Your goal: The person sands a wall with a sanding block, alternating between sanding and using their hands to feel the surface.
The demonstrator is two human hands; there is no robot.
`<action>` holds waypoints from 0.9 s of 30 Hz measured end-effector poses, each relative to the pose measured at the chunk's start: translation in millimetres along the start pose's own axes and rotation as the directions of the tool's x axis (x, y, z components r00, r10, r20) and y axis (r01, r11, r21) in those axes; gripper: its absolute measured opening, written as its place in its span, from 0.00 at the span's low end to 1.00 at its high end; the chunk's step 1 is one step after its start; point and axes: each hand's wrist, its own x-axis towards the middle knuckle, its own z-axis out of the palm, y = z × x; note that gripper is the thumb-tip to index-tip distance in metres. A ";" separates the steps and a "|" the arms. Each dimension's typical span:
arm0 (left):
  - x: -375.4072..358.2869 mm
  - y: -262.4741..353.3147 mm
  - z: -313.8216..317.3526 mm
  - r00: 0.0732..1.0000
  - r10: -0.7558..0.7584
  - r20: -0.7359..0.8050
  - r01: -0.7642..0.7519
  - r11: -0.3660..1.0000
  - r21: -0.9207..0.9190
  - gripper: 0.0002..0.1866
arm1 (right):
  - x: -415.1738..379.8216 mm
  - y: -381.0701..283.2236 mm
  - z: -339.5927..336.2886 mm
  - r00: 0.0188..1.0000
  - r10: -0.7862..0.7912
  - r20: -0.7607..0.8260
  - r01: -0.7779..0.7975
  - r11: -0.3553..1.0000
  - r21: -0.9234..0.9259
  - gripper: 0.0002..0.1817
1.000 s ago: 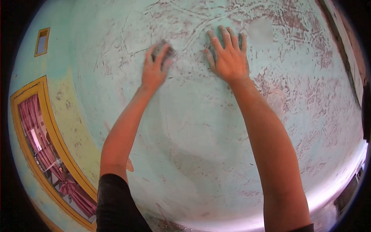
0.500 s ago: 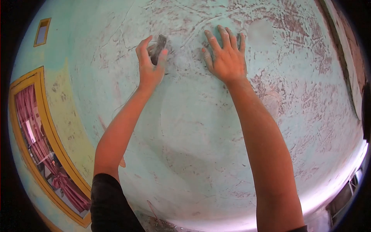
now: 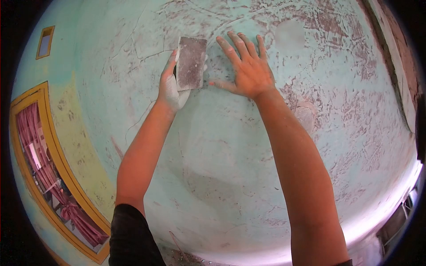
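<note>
A flat rectangular block (image 3: 191, 63) with a dusty grey-brown face is in my left hand (image 3: 170, 86), its broad face turned toward me. The fingers wrap behind the block and the thumb lies along its left edge; whitish dust coats the palm. To the right, my right hand (image 3: 250, 66) is spread flat on the wall (image 3: 213, 146), fingers apart and tips dusty, with nothing in it. The wall is pale green, with brown scraped patches and raised ridges around both hands.
At the left is a yellow-framed window (image 3: 55, 177) with a pink curtain (image 3: 42, 155). Above it is a small yellow-framed opening (image 3: 45, 42). A vertical edge (image 3: 390, 66) borders the wall at the right. Rubble (image 3: 186, 258) shows at the bottom.
My left hand has turned, so the block's broad face now shows instead of its narrow side. My right hand has shifted slightly left, its thumb spread wider.
</note>
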 end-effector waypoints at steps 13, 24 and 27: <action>3.2 -39.6 31.1 0.997 -0.075 0.001 0.074 0.995 0.067 0.27 | -2.5 3.1 -5.8 0.982 -0.149 0.113 0.140 0.986 0.089 0.60; 13.9 -16.3 -30.4 0.861 0.491 0.132 -0.404 0.504 0.763 0.20 | -4.2 4.0 -4.9 0.979 -0.149 0.139 0.133 0.984 0.116 0.55; 25.4 -10.4 -72.4 0.581 0.553 0.597 -0.505 -0.331 0.797 0.18 | -4.2 3.3 -3.7 0.981 -0.146 0.132 0.133 0.986 0.103 0.53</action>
